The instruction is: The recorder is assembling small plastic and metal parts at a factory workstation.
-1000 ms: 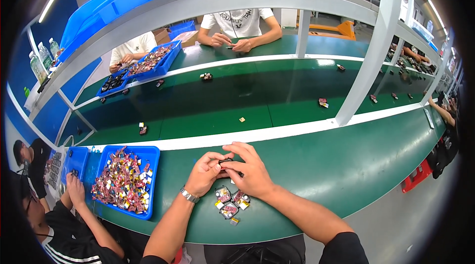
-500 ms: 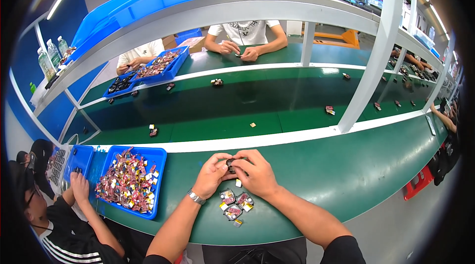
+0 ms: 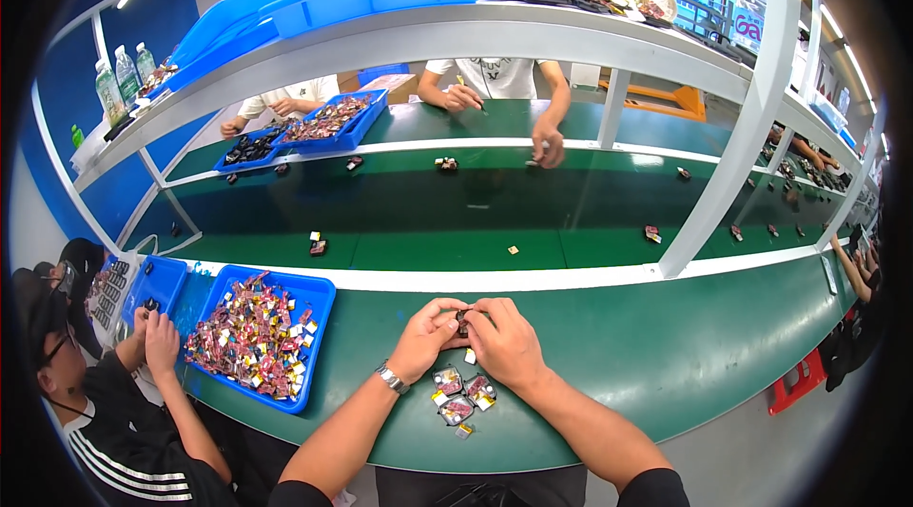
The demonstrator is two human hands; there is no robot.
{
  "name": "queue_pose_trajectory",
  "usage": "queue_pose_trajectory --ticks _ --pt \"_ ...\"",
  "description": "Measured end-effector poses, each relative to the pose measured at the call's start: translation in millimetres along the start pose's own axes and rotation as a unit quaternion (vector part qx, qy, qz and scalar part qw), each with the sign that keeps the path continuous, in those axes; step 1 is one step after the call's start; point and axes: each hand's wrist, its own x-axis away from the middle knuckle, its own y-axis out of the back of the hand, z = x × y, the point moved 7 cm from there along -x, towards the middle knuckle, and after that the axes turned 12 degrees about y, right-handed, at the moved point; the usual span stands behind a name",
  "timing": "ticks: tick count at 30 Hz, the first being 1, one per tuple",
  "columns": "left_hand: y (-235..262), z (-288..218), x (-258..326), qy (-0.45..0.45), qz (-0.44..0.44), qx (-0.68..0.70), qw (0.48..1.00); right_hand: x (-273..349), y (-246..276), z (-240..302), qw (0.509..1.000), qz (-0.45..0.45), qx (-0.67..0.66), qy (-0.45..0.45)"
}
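Observation:
My left hand [image 3: 425,338] and my right hand [image 3: 509,341] meet above the green table, their fingers closed around a small black plastic case [image 3: 462,322]. Fingers cover most of that case, so its inside is hard to see. Just below my hands, a cluster of open dark cases [image 3: 456,411] lies on the table, each holding a red circuit board and yellow-white parts. One small white-and-yellow piece [image 3: 471,356] sits beside my right hand. Another loose silver-and-yellow piece [image 3: 463,432] rests at the near end of the cluster.
A blue tray [image 3: 321,347] heaped with red boards stands to my left, beside a co-worker's hands [image 3: 160,341]. Beyond a white rail [image 3: 533,279], a green conveyor belt [image 3: 418,255] carries scattered parts. A white post [image 3: 728,146] and overhead shelf [image 3: 609,36] frame the far side.
The view has shifted slightly, so most things appear farther right. Both my hands keep hold of the black case. Across the belt, a co-worker's hand has reached out over it.

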Motion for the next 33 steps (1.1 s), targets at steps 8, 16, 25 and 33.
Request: queue_pose_trajectory --ticks 8,16,25,33 --pt "2.4 3.1 -1.8 0.004 0.003 0.006 1.000 -2.2 0.5 2.6 0.998 0.015 0.022 0.061" --pt "1.4 2.5 -1.2 0.015 -0.001 0.003 1.000 0.9 -0.9 -2.5 1.000 0.018 -0.013 0.006" --pt "1.1 0.0 -2.9 -0.016 -0.044 -0.040 0.998 -1.0 1.9 -5.7 0.997 -0.005 -0.053 -0.047" --pt "3.7 3.1 -4.3 -0.026 -0.063 -0.038 0.997 17.1 -12.1 -30.9 0.949 -0.041 -0.225 -0.217"
